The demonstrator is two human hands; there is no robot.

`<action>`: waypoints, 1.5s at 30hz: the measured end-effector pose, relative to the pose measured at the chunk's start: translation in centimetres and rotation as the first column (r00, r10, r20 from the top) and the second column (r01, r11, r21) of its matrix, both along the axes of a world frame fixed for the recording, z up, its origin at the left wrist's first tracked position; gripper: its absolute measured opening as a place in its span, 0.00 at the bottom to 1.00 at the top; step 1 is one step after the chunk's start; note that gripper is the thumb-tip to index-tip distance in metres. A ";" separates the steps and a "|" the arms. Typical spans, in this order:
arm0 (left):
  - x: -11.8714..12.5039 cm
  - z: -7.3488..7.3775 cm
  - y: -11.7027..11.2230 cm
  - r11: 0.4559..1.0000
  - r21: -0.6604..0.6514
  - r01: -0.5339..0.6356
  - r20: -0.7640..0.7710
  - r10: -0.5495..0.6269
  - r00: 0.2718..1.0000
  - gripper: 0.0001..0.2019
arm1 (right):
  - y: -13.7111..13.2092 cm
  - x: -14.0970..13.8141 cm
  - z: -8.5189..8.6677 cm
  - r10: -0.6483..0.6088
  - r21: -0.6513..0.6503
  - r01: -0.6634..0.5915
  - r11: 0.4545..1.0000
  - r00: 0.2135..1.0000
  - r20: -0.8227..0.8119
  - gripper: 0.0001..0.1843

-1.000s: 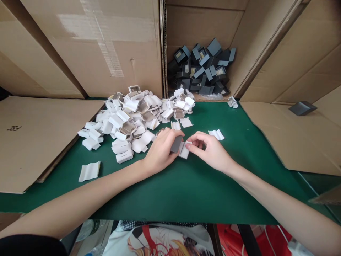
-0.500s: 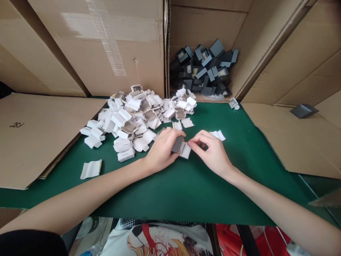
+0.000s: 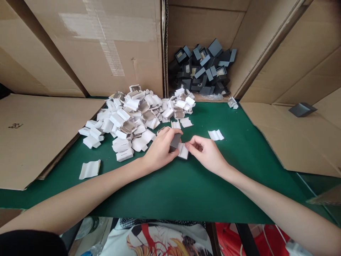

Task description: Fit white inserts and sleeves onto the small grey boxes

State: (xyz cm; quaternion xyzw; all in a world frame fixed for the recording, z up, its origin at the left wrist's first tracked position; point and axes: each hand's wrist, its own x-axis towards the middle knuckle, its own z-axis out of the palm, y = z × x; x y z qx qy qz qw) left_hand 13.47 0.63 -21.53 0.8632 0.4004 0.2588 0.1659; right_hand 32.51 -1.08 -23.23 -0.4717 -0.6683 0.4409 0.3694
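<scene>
My left hand [image 3: 162, 147] is wrapped round a small dark grey box [image 3: 175, 141]. The box's lid stands open to the right, showing its white lining [image 3: 183, 151]. At the lining's right edge, thumb and index finger of my right hand [image 3: 204, 151] are pinched together; whatever lies between them is too small to make out. A pile of white folded card inserts [image 3: 141, 110] lies just beyond my left hand. One loose white insert [image 3: 216, 135] rests past my right hand, and another insert [image 3: 90, 169] is near my left forearm.
Several dark boxes [image 3: 210, 67] are heaped inside an open cardboard carton at the back. A single dark box [image 3: 302, 109] sits on a cardboard flap [image 3: 290, 142] to the right. Another cardboard sheet [image 3: 48, 135] covers the left of the green table [image 3: 181, 195].
My right fingers have shifted slightly along the lid's edge, their curl a little changed. My left hand keeps its hold on the box. The whole view has moved slightly.
</scene>
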 end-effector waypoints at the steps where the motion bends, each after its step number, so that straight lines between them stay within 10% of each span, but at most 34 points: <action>1: 0.0 0.0 0.0 1.000 -0.005 0.003 0.004 -0.003 1.000 0.18 | 0.0 0.0 0.1 0.009 0.007 -0.009 1.000 1.000 0.002 0.14; 14: -0.4 -0.1 0.8 0.998 -0.029 0.060 0.000 -0.060 0.998 0.18 | 0.5 0.2 -0.3 0.026 0.009 -0.027 1.000 0.996 0.086 0.07; 21: -0.7 0.0 1.3 0.991 -0.081 0.108 0.025 -0.107 0.994 0.16 | 0.8 0.6 -0.8 0.030 0.241 -0.082 0.967 0.977 0.209 0.11; 25: -0.8 0.0 1.4 0.986 -0.093 0.136 0.056 -0.132 0.990 0.15 | 0.8 0.6 -0.8 -0.054 0.657 -0.139 0.741 0.963 0.265 0.07; 29: -1.0 -0.1 1.5 0.990 -0.067 0.121 0.067 -0.116 0.991 0.17 | 0.7 0.5 -1.0 0.058 0.790 -0.316 0.525 0.940 0.337 0.12; 45: -1.4 -0.1 1.9 0.995 -0.074 0.069 0.167 -0.056 0.984 0.20 | -0.6 -0.7 -1.1 -0.058 0.725 -0.425 0.543 0.842 0.537 0.20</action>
